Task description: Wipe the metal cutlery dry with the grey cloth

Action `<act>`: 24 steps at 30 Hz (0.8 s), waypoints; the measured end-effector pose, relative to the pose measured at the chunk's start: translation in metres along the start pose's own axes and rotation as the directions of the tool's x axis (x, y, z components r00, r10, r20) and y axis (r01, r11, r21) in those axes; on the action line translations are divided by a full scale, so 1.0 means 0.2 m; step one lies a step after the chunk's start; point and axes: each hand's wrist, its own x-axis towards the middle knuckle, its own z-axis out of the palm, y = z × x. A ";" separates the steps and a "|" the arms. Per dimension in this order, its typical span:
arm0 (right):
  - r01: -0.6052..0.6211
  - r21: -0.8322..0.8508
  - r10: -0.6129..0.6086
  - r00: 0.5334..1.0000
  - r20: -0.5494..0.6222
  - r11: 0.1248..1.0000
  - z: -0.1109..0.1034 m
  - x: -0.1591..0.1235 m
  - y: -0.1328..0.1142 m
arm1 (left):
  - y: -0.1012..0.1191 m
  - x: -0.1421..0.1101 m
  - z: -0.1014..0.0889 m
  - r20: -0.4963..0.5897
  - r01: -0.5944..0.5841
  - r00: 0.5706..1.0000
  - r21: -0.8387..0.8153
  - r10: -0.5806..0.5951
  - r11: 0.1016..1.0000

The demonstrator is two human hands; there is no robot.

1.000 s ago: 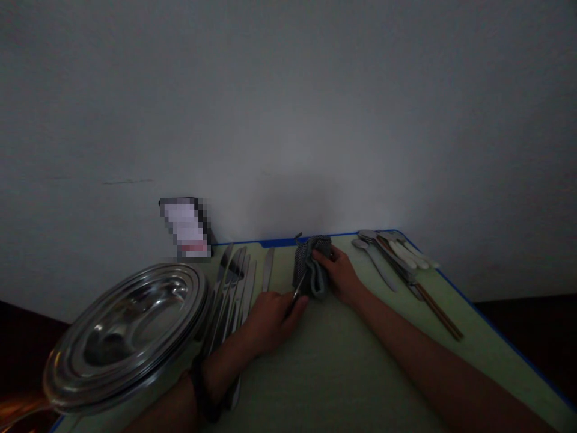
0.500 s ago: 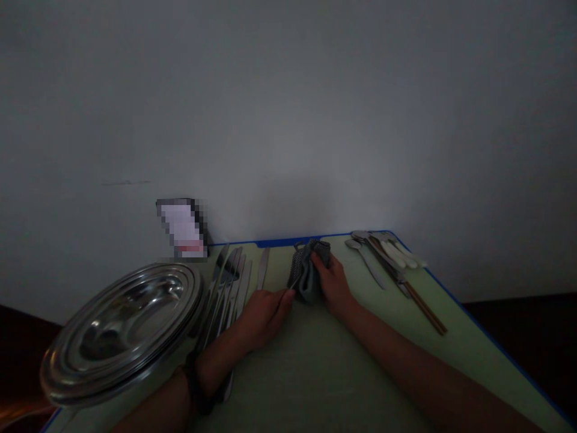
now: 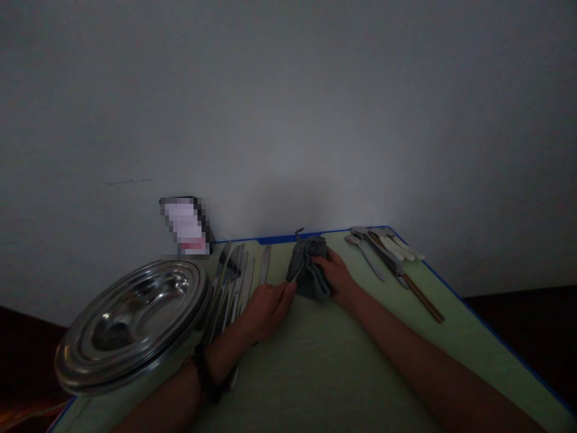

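My left hand (image 3: 269,305) is closed on the end of a thin metal piece of cutlery (image 3: 296,276). Its far end goes into a folded grey checked cloth (image 3: 308,264), so its kind is hidden. From the right side, my right hand (image 3: 338,275) grips the cloth with the thumb on top, wrapping it round the cutlery. A small loop sticks up from the cloth's top. Left of my left hand lie several metal knives (image 3: 247,285), side by side, partly covered by my forearm. One knife (image 3: 265,264) lies apart, just beyond my left hand.
A stack of steel divided plates (image 3: 135,325) stands at the left. A phone (image 3: 186,225), its screen blurred, leans on the wall. At the right lie spoons (image 3: 367,258), white-handled cutlery (image 3: 401,246) and wooden chopsticks (image 3: 424,297) on the green, blue-edged table (image 3: 342,373).
The cloth has shifted and been refolded in my right hand, its lower part spreading out. My left hand has moved slightly left and up, keeping its hold on the cutlery. The view sways slightly.
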 end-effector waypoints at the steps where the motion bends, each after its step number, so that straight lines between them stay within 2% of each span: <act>1: 0.021 -0.013 -0.021 1.000 0.008 1.000 0.00 0.00 0.01 | 0.00 0.00 0.00 0.000 -0.004 1.000 0.004 0.004 1.000; 6: 0.089 -0.066 -0.085 0.995 0.053 0.994 0.01 0.01 0.02 | 0.02 0.00 -0.01 0.012 0.022 1.000 -0.002 -0.022 1.000; 9: 0.017 -0.033 -0.015 0.998 0.057 0.999 0.01 0.01 0.00 | 0.03 0.00 -0.01 0.027 0.035 0.999 -0.011 -0.035 0.999; 14: -0.168 0.139 0.156 0.983 0.098 0.976 0.01 0.01 -0.04 | 0.02 0.02 0.00 0.018 0.073 0.997 -0.083 -0.072 0.994; 19: -0.200 0.263 0.172 0.977 0.126 0.944 0.00 0.05 -0.04 | -0.01 0.03 0.01 0.042 0.129 0.992 -0.216 -0.123 0.968; 24: -0.209 0.265 0.172 0.973 0.155 0.941 0.00 0.06 -0.04 | -0.02 0.03 0.01 0.074 0.140 0.989 -0.261 -0.125 0.955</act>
